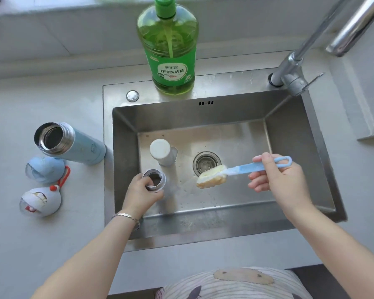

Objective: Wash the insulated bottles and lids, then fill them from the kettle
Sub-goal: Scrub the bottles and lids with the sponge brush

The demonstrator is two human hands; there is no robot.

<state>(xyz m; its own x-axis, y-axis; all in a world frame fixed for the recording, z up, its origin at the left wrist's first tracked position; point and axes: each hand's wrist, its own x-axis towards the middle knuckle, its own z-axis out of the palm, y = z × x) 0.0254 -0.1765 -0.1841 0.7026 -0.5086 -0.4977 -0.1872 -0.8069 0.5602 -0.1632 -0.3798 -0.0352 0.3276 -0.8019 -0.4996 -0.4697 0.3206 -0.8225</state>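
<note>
I look down into the steel sink [289, 137]. The open blue bottle [73, 145] sits on the counter to its left. In the basin my left hand [141, 190] grips a second bottle [156, 180] at its mouth. My right hand [276, 175] clasps the sponge brush [242, 169] nearby. A blue lid [45, 169] and a white lid [41, 200] rest beside the counter bottle.

Stainless steel sink [294, 137]: I find bare floor right of the round drain strainer [206, 164], under the blue-handled yellow sponge brush [212, 178]. Left side obstructed: white-capped upright bottle [163, 153] just behind the open steel-mouthed bottle [156, 180]. Rear ledge: tall green detergent bottle [171, 50], chrome tap [294, 72] at right corner.
</note>
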